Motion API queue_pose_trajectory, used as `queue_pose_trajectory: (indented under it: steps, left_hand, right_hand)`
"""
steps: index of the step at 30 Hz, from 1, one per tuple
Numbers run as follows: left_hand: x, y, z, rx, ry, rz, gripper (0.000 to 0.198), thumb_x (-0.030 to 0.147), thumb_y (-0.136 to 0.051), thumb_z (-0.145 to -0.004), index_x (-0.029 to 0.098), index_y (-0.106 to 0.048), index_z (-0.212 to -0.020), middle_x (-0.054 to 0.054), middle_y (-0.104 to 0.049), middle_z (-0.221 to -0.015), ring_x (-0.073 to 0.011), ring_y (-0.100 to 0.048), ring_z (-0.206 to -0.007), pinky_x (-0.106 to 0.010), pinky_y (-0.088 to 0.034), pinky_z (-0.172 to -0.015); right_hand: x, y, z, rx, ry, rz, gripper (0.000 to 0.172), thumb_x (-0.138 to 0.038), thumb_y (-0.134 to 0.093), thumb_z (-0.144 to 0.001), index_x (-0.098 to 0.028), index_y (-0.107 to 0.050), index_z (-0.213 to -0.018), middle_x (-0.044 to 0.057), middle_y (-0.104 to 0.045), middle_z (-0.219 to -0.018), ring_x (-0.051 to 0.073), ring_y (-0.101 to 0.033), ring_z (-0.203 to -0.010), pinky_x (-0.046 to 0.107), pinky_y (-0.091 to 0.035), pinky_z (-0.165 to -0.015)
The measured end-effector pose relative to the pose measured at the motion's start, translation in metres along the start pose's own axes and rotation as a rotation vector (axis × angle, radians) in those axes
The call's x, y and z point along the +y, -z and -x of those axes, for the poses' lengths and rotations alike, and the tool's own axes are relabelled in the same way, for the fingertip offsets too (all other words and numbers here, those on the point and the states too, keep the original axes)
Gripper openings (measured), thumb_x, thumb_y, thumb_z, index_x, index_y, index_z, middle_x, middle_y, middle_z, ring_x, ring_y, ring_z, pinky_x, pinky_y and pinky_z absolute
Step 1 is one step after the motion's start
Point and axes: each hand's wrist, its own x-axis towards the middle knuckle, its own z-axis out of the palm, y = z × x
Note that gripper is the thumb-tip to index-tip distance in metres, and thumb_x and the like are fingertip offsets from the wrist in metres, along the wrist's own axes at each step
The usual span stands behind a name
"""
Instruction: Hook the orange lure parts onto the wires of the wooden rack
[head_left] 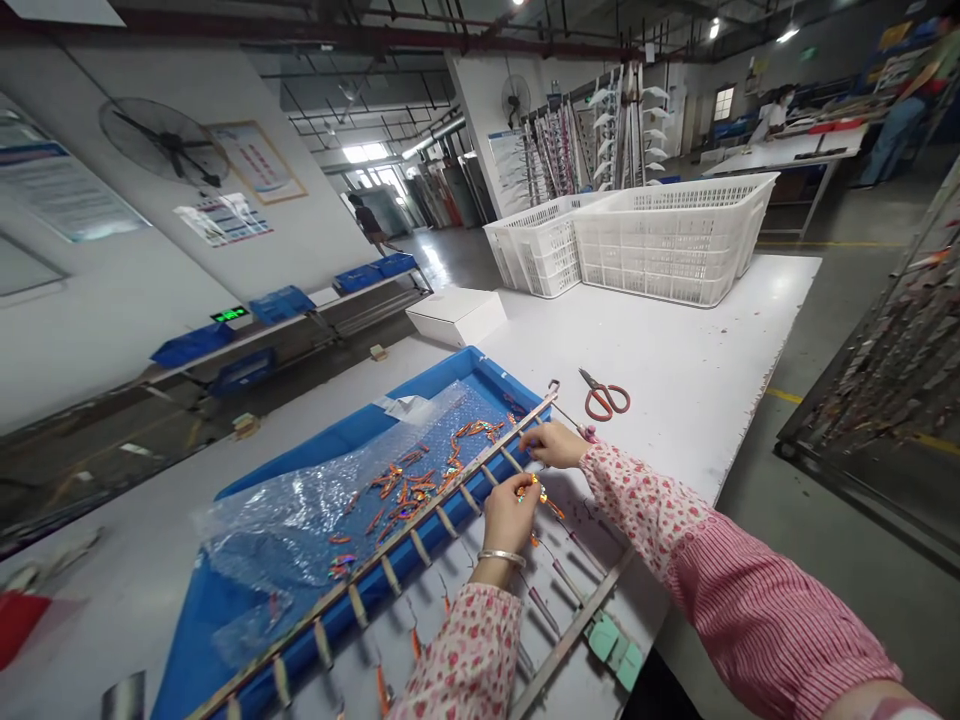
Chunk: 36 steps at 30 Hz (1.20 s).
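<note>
My left hand (510,518), with a bracelet at the wrist, pinches small shiny orange pieces (541,490) below a long rack bar (420,510). Just above and to the right, my right hand (556,445) has its fingers curled together by the bar's upper end; whatever they grip is hidden. The rack lies partly over a blue tray (349,435), with short pegs along the bar and several orange pieces hanging on hooks beneath it. Inside the tray, loose orange pieces (409,495) lie on clear bubble wrap (300,530).
Red-handled scissors (606,400) lie on the white table (645,345) beyond my right hand. A white box (457,316) and white plastic baskets (667,250) stand farther back. Green blocks (613,648) sit at the rack's lower bar. A loaded metal rack (892,360) stands at right.
</note>
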Motion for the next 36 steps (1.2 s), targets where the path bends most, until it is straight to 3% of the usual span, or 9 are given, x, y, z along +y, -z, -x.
queue_pose_trajectory:
  steps: [4,10,20,24,29,33,36]
  left_hand:
    - [0.001,0.001,0.001,-0.013,0.02,-0.025,0.017,0.03,-0.06,-0.065,0.019,-0.071,-0.071,-0.005,-0.068,-0.07,-0.021,-0.057,-0.067,-0.028,-0.037,-0.066]
    - [0.006,-0.001,-0.001,-0.016,0.036,-0.034,0.017,0.029,-0.059,-0.067,0.018,-0.07,-0.073,-0.005,-0.067,-0.07,-0.0197,-0.056,-0.066,-0.027,-0.035,-0.065]
    - [0.007,-0.005,0.001,0.016,-0.089,-0.172,0.014,0.026,-0.057,-0.07,0.02,-0.069,-0.07,-0.005,-0.066,-0.067,-0.0168,-0.052,-0.06,-0.026,-0.03,-0.061]
    - [0.012,-0.008,0.003,0.009,-0.094,-0.259,0.016,0.024,-0.054,-0.073,0.019,-0.069,-0.073,-0.005,-0.067,-0.071,-0.0161,-0.055,-0.065,-0.025,-0.032,-0.062]
    - [0.008,-0.008,0.002,-0.069,-0.016,-0.117,0.025,0.032,-0.05,-0.074,0.017,-0.07,-0.08,-0.002,-0.066,-0.07,-0.0154,-0.055,-0.066,-0.024,-0.036,-0.063]
    - [0.007,-0.011,-0.001,-0.132,-0.042,-0.056,0.028,0.036,-0.049,-0.073,0.016,-0.068,-0.071,0.0,-0.062,-0.065,-0.0145,-0.052,-0.065,-0.023,-0.035,-0.062]
    - [0.011,-0.017,-0.001,-0.155,-0.067,-0.069,0.028,0.036,-0.046,-0.073,0.015,-0.064,-0.064,0.002,-0.057,-0.059,-0.0128,-0.049,-0.06,-0.022,-0.033,-0.058]
  right_hand:
    - [0.004,-0.004,0.002,-0.019,-0.179,-0.424,0.027,-0.005,-0.052,-0.072,-0.017,-0.064,-0.093,-0.004,-0.058,-0.059,0.006,-0.048,-0.044,0.016,-0.04,-0.046]
    - [0.004,-0.01,0.002,0.013,-0.177,-0.545,0.026,-0.004,-0.053,-0.068,-0.015,-0.064,-0.09,-0.004,-0.057,-0.056,0.005,-0.046,-0.041,0.015,-0.038,-0.042]
    - [0.007,-0.02,0.004,0.12,-0.125,-0.357,0.024,-0.008,-0.055,-0.071,-0.016,-0.065,-0.091,-0.005,-0.057,-0.056,0.007,-0.054,-0.049,0.018,-0.043,-0.055]
    - [-0.002,-0.015,0.008,0.168,-0.081,-0.183,0.025,-0.01,-0.055,-0.075,-0.017,-0.065,-0.096,-0.002,-0.063,-0.067,0.01,-0.058,-0.06,0.02,-0.044,-0.063]
    - [-0.009,0.008,0.049,0.28,0.0,0.183,0.025,-0.028,-0.044,-0.089,-0.016,-0.063,-0.1,0.004,-0.066,-0.077,0.014,-0.06,-0.071,0.026,-0.041,-0.074]
    - [0.0,0.009,0.105,-0.031,-0.086,0.435,0.029,-0.038,-0.054,-0.082,-0.013,-0.066,-0.076,0.009,-0.064,-0.067,0.018,-0.059,-0.068,0.028,-0.039,-0.07]
    - [0.008,-0.005,0.136,-0.151,-0.132,0.479,0.022,-0.035,-0.061,-0.075,-0.014,-0.066,-0.08,0.01,-0.065,-0.074,0.02,-0.059,-0.072,0.027,-0.037,-0.063]
